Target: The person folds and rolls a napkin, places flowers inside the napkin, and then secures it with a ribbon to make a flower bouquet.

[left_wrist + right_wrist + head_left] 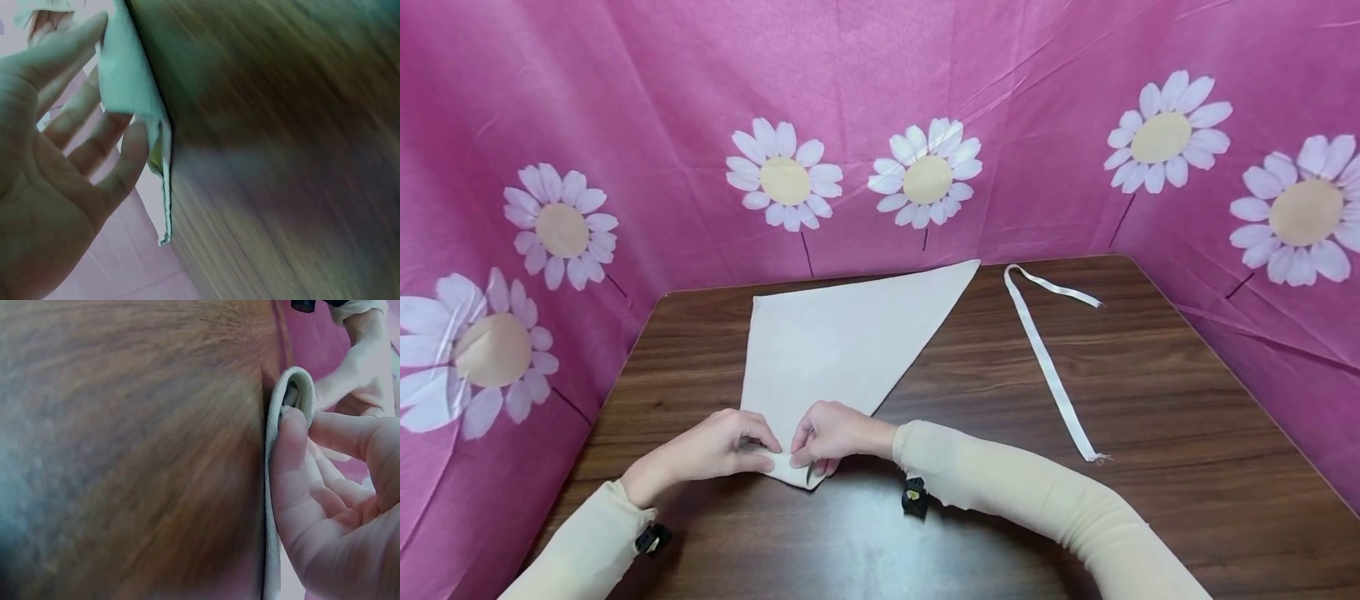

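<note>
A cream cloth (842, 342) lies flat on the table, with its near end turned over into a narrow fold. At the left of this fold, my left hand (718, 446) pinches the cloth between thumb and fingers. Close beside it, my right hand (833, 437) pinches the fold's right part. The right wrist view shows the cloth (272, 550) bent round in a loop, and the thumb tip of my right hand (337, 512) at the loop's opening. In the left wrist view, fingers of my left hand (56, 169) reach under the folded cloth (128, 69).
A white ribbon (1047, 364) with frayed ends lies bent on the right of the brown wooden table (1165, 400). Pink curtain (865, 50) with large daisies hangs along the table's back and sides. Each sleeve carries a small black device (914, 497) at the wrist.
</note>
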A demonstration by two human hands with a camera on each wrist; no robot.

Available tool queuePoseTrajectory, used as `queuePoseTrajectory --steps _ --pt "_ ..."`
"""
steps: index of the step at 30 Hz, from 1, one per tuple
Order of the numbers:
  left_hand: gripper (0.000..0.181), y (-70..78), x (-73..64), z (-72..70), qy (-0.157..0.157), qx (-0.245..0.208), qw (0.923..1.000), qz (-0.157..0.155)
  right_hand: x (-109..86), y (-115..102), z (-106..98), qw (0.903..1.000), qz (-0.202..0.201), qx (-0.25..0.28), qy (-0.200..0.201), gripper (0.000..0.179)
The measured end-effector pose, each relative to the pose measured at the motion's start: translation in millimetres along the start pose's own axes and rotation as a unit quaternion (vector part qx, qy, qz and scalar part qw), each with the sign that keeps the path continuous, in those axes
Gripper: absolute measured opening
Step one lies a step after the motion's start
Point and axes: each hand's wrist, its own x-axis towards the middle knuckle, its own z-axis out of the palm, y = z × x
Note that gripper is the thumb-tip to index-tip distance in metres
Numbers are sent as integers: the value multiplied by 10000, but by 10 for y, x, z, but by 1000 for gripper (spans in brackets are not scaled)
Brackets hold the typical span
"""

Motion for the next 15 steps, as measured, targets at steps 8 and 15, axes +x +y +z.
queuePoseTrajectory --steps 8,15 --pt "21 9 14 -7 -301 168 9991 -252 -26 24 4 9992 343 181 48 13" --pt "12 84 57 -58 -404 97 9983 -410 -26 41 -9 9991 377 167 -51 13"
